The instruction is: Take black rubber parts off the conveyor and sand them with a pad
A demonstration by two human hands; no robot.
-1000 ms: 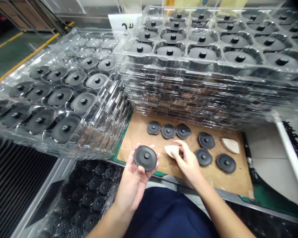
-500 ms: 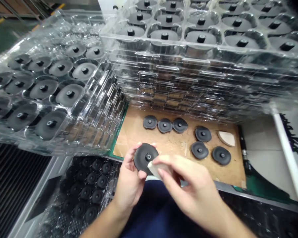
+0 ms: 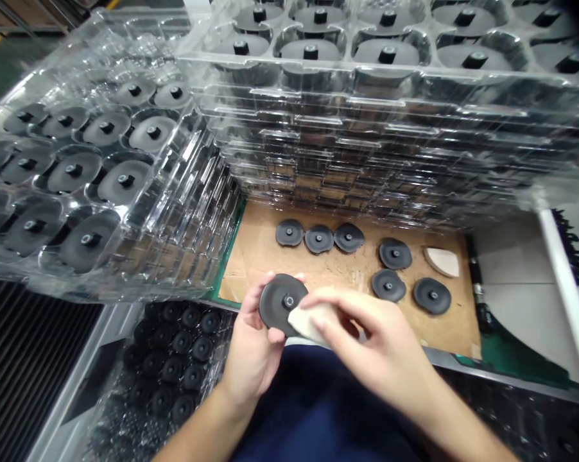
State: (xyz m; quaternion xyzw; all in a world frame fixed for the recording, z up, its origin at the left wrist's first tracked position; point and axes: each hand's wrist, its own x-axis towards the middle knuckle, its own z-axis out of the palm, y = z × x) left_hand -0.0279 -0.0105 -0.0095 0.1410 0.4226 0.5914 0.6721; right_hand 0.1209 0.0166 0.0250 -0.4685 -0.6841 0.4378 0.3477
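My left hand [image 3: 253, 350] grips a round black rubber disc [image 3: 278, 303] with a small hub in its middle, held up over my lap. My right hand [image 3: 366, 343] pinches a small white wedge-shaped pad [image 3: 305, 323] and presses it against the disc's lower right edge. Both hands hover at the near edge of a brown board [image 3: 337, 282].
Several loose black discs [image 3: 318, 239] and a second white pad [image 3: 442, 261] lie on the board. Tall stacks of clear plastic trays [image 3: 366, 128] filled with discs stand behind and at left [image 3: 101, 167]. A tray of smaller black discs [image 3: 174, 359] sits low at left.
My right hand lifted the white pad off the board and brought it onto the disc in my left hand. The view has shifted down a little.
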